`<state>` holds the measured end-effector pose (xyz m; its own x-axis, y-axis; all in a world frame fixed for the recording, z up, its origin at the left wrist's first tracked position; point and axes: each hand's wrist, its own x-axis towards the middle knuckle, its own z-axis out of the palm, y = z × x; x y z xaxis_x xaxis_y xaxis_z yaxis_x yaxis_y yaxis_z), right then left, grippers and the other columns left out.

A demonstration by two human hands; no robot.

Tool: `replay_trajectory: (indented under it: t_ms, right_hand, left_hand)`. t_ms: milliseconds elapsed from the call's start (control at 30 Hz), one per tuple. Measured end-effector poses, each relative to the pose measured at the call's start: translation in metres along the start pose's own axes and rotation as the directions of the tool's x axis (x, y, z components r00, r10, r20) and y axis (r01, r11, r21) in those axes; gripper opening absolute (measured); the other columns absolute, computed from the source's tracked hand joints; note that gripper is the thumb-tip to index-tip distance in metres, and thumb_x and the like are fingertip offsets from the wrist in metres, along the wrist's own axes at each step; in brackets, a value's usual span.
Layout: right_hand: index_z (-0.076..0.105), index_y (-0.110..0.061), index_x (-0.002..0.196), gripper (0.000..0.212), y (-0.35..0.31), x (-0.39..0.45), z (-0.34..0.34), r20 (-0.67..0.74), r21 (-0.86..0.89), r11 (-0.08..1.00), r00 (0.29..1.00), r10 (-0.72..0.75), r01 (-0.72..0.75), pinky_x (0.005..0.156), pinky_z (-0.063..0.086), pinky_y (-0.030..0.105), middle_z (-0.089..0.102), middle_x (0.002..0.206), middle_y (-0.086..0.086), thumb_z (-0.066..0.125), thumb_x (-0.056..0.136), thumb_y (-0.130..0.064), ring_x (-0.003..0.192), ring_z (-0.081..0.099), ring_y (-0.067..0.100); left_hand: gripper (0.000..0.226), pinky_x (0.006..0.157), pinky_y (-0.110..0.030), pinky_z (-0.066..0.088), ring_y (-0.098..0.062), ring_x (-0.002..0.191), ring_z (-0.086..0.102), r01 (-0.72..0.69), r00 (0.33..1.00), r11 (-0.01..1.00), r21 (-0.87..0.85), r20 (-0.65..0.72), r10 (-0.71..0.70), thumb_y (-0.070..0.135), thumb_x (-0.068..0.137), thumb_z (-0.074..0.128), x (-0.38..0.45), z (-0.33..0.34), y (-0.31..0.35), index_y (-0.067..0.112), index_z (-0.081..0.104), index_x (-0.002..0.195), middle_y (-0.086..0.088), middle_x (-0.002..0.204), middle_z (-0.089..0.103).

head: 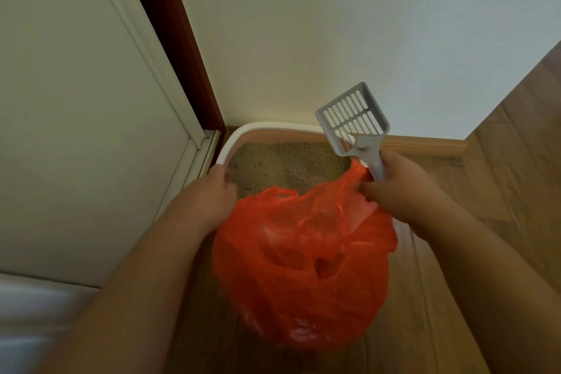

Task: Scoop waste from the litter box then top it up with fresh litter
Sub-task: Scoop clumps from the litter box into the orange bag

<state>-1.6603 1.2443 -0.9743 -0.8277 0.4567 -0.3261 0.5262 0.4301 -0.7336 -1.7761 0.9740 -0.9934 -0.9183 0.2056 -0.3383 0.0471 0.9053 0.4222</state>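
The litter box (pixel 243 132) stands on the wooden floor in the corner, against the wall (pixel 303 24) and next to a white door (pixel 76 85). Only its far part shows: a white curved rim and a flat bed of sandy litter (pixel 282 162). No clump of waste is visible in the part that I can see. The near part of the box is hidden behind an orange bag (pixel 303 267), which hangs between the two hands, in front of the box and above it.

The right hand (pixel 400 191) is closed on two things at once: the handle of the grey scoop (pixel 353 114) and one edge of the bag. The scoop's long axis goes up and away from this hand, a little to the left, so the slotted head points at the wall, above the far rim, not down into the litter. The head looks empty. The left hand (pixel 217 191) has its fingers curled at the other side of the bag; I judge that it holds the bag's edge, but the grip itself is hidden. It is just beside the left rim of the box.

The litter lies ahead of both hands and below them. The right hand has the tool, so I think it must tip the head forward and down to reach the litter. The bag could be in its way.
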Motion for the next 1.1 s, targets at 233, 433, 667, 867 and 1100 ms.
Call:
replay_trajectory:
  t_ms: [233, 433, 667, 867, 1100]
  right_hand:
    - [0.059, -0.022, 0.108, 0.022, -0.004, 0.009, 0.019, 0.075, -0.097, 0.995, 0.997, -0.008, 0.015, 0.077, 0.063, 0.043, 0.068, 0.098, 0.003, 0.069, 0.090, -0.013, 0.085, 0.069, 0.021]
    - [0.059, -0.023, 0.116, 0.034, -0.005, 0.023, 0.019, 0.205, -0.212, 0.973, 0.978, -0.048, 0.092, 0.076, 0.064, 0.041, 0.069, 0.100, 0.003, 0.067, 0.086, -0.010, 0.087, 0.071, 0.021]
    - [0.058, -0.020, 0.103, 0.005, -0.005, 0.035, 0.032, 0.131, -0.357, 0.902, 0.969, -0.208, 0.242, 0.071, 0.058, 0.035, 0.067, 0.096, 0.003, 0.057, 0.097, -0.021, 0.086, 0.066, 0.020]
    - [0.066, -0.030, 0.105, 0.017, -0.021, 0.010, 0.062, 0.173, -0.032, 0.922, 0.911, -0.375, 0.386, 0.078, 0.061, 0.044, 0.073, 0.093, -0.001, 0.065, 0.092, -0.041, 0.083, 0.071, 0.021]
    - [0.057, -0.026, 0.104, 0.035, 0.034, 0.025, 0.086, 0.342, -0.308, 0.884, 0.908, -0.241, 0.351, 0.076, 0.059, 0.032, 0.066, 0.094, -0.006, 0.083, 0.080, -0.031, 0.084, 0.066, 0.013]
  left_hand:
    - [0.059, 0.120, -0.060, 0.026, -0.019, 0.155, 0.014, -0.603, 0.748, 0.793, 0.089, 0.408, 0.523, 0.062, 0.084, 0.071, -0.012, 0.019, 0.035, 0.051, 0.042, 0.134, 0.021, 0.169, -0.001]
    - [0.084, 0.120, -0.054, 0.026, -0.034, 0.157, 0.001, -0.569, 0.722, 0.786, 0.240, 0.604, 0.338, 0.058, 0.086, 0.073, 0.021, 0.068, 0.024, 0.050, 0.025, 0.155, 0.008, 0.169, -0.021]
    - [0.047, 0.089, -0.034, 0.054, -0.025, 0.106, 0.067, -0.546, 0.781, 0.812, 0.204, 0.474, 0.406, 0.023, 0.093, 0.066, 0.036, 0.107, 0.004, 0.020, 0.053, 0.138, -0.007, 0.118, 0.067]
    - [0.025, 0.086, -0.036, 0.052, -0.019, 0.096, 0.063, -0.561, 0.818, 0.805, 0.192, 0.282, 0.502, 0.031, 0.094, 0.060, 0.023, 0.103, 0.008, 0.014, 0.062, 0.113, -0.002, 0.102, 0.067]
    - [0.039, 0.100, -0.037, 0.042, -0.011, 0.106, 0.058, -0.602, 0.791, 0.782, 0.161, 0.251, 0.558, 0.043, 0.091, 0.067, 0.027, 0.095, 0.000, 0.035, 0.058, 0.129, 0.013, 0.107, 0.061]
